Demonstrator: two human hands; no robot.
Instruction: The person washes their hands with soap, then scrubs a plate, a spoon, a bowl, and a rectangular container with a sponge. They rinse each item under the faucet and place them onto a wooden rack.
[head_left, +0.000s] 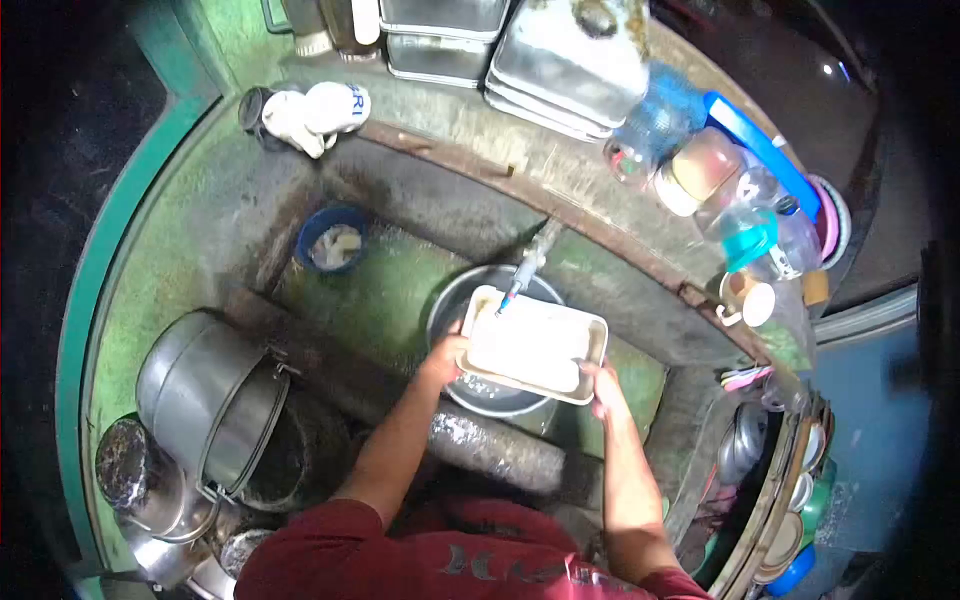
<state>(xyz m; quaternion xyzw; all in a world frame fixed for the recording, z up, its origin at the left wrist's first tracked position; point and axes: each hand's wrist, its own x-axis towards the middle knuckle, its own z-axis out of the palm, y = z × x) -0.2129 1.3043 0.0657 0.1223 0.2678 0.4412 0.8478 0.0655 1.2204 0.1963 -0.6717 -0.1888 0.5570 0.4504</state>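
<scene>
A white rectangular tray (530, 345) is held over a round metal basin (500, 403), just below a tap (530, 265). My left hand (447, 357) grips the tray's left edge, its fingers closed on the rim. On the other side, my right hand (602, 388) is closed on the tray's lower right corner. Glare washes out the inside of the tray. Part of the basin is hidden under the tray, and its visible lower part shows water or suds.
A blue bowl (331, 239) with pale pieces sits at the sink's back left. Large metal pots (190, 370) crowd the left. Metal trays (570, 60), mugs (335, 107) and plastic containers (750, 240) line the back ledge. Dishes (785, 545) stand at the right.
</scene>
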